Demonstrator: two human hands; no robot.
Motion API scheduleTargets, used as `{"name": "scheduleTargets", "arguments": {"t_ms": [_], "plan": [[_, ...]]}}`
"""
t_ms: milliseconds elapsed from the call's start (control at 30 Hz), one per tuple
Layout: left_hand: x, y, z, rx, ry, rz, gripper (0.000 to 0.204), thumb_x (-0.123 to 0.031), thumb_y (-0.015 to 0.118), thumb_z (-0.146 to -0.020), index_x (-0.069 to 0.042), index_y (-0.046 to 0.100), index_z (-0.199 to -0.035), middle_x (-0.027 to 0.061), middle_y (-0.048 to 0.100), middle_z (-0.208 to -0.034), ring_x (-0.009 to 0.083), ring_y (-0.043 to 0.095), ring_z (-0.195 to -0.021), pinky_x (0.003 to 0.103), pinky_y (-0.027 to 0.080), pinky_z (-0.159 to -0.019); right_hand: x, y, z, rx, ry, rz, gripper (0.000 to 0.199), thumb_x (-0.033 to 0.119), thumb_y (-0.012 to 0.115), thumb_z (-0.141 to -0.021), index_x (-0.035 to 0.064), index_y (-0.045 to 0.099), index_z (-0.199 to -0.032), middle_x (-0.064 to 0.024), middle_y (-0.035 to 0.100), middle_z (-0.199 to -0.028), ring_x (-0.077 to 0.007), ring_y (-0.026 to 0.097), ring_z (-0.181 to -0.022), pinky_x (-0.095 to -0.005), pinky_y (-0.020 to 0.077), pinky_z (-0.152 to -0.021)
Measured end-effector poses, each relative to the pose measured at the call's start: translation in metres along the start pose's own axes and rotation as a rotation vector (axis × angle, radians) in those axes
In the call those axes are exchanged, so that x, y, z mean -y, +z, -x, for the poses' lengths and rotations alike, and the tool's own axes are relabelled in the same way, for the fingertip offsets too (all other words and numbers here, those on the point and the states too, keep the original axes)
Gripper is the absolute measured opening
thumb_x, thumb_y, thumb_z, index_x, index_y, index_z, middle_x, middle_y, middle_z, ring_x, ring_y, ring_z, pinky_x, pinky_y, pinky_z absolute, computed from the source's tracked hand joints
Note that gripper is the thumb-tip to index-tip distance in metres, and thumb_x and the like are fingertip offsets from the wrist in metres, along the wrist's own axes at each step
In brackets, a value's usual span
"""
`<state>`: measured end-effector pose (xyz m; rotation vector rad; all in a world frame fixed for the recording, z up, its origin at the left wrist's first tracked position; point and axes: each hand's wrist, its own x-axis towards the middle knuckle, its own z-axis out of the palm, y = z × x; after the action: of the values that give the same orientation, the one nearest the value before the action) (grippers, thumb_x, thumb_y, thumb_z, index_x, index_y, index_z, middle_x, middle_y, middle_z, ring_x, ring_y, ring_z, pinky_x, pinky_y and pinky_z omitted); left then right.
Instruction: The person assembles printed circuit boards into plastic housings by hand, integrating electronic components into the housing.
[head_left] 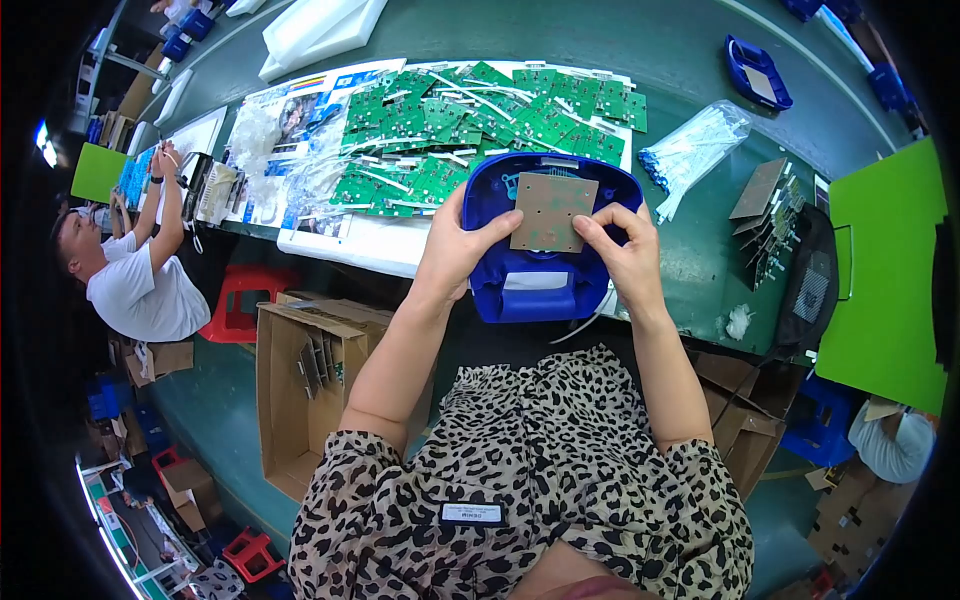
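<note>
Between my hands is a blue plastic housing (538, 308), held up at the table's near edge with its hollow side toward me. A tan circuit board (556, 205) with small holes lies in its hollow. My left hand (460, 243) wraps the housing's left side, its thumb on the board's left edge. My right hand (625, 248) grips the right side, and its thumb presses the board's right edge. The fingers behind the housing are hidden. Beyond it, many green circuit boards (425, 120) with white leads cover the table.
At right lie a bag of white cables (695, 150), a row of upright boards (768, 220) and a black bag (812, 280). Another blue housing (757, 75) sits far right. White foam (320, 35) lies at the back. A cardboard box (285, 400) stands below left; a co-worker (140, 270) works at far left.
</note>
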<state>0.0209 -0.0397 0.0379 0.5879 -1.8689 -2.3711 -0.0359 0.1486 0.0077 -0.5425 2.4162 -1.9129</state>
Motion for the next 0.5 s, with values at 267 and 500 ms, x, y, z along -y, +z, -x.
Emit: {"name": "scheduleTargets", "arguments": {"t_ms": [267, 500], "plan": [[0.016, -0.008, -0.001, -0.024, 0.247, -0.449, 0.054, -0.016, 0.074, -0.068, 0.005, 0.048, -0.111, 0.0148, 0.059, -0.100, 0.0200, 0.058, -0.090, 0.031, 0.047, -0.079, -0.006, -0.002, -0.005, 0.033, 0.038, 0.040, 0.023, 0.020, 0.072, -0.069, 0.0014, 0.059, -0.063, -0.0112, 0.054, -0.091, -0.0220, 0.050, -0.088, -0.0325, 0.0379, -0.081], [0.029, -0.006, 0.004, -0.035, 0.295, -0.482, 0.055, -0.019, 0.074, -0.068, 0.005, 0.048, -0.109, 0.0168, 0.059, -0.099, 0.0227, 0.059, -0.089, 0.032, 0.047, -0.077, -0.014, -0.005, -0.003, 0.135, 0.097, 0.049, 0.023, 0.021, 0.071, -0.070, 0.0030, 0.060, -0.061, -0.0009, 0.055, -0.065, -0.0135, 0.046, -0.077, -0.0280, 0.0345, -0.072]]}}
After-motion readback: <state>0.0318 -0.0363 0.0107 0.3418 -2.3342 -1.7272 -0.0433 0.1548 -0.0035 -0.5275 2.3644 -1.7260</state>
